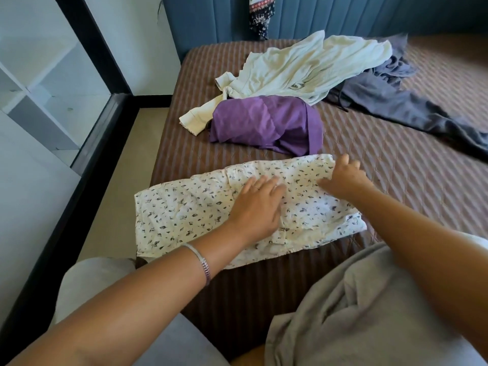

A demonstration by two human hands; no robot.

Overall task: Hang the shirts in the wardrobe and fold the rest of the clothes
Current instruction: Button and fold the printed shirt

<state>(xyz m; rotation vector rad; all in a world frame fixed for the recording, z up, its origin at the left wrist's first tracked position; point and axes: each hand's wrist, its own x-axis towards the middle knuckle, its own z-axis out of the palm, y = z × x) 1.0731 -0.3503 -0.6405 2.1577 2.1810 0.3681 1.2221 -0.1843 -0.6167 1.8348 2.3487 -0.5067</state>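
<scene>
A white garment with a small dark leaf print (184, 210) lies folded into a long strip on the near part of the bed. My left hand (254, 204) presses flat on its middle, fingers spread. My right hand (343, 178) rests on its far right end, fingers curled at the fabric's edge. Behind it sits a purple garment (266, 125) in a loose folded bundle. Further back a cream long-sleeved top (303, 67) lies crumpled, and a grey-blue garment (396, 101) stretches out to the right.
The bed has a brown striped quilted cover (396, 167) and a blue padded headboard (343, 14). A patterned dark cloth (260, 17) hangs over the headboard. White shelving (39, 83) stands at left beyond a strip of floor (118, 180). Grey fabric (356, 313) lies in my lap.
</scene>
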